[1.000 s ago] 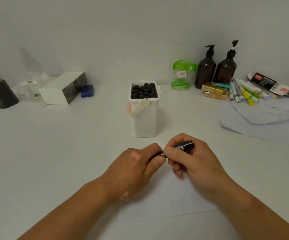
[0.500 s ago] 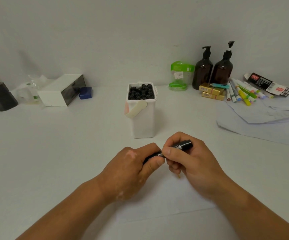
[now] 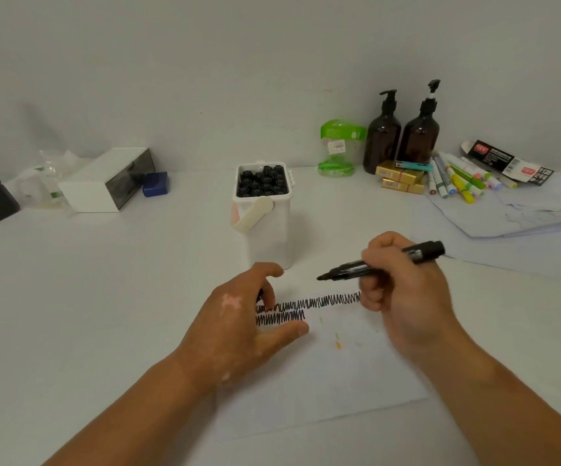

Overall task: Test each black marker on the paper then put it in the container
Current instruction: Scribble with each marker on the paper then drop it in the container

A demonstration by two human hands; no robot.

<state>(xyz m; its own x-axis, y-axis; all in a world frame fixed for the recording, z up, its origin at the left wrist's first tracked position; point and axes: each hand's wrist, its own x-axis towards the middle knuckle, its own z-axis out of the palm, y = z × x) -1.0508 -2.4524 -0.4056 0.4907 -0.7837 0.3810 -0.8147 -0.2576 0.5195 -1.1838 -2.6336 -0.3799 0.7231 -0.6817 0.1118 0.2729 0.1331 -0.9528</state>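
The paper (image 3: 323,381) lies nearest. The left hand (image 3: 238,324) rests on it, thumb out and fingers curled; I cannot tell whether they hold anything. The right hand (image 3: 396,290) grips the uncapped marker (image 3: 349,269), its tip just above the scribbles (image 3: 323,301). The container (image 3: 267,230) stands behind.

Soft even light, faint shadows, wide-angle edge distortion

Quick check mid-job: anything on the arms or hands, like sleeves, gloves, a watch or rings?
Nothing worn shows. The left hand and right hand have no gloves, and no rings show on the fingers. The left forearm and right forearm are uncovered down to the frame edge: no sleeves, watch or bands.
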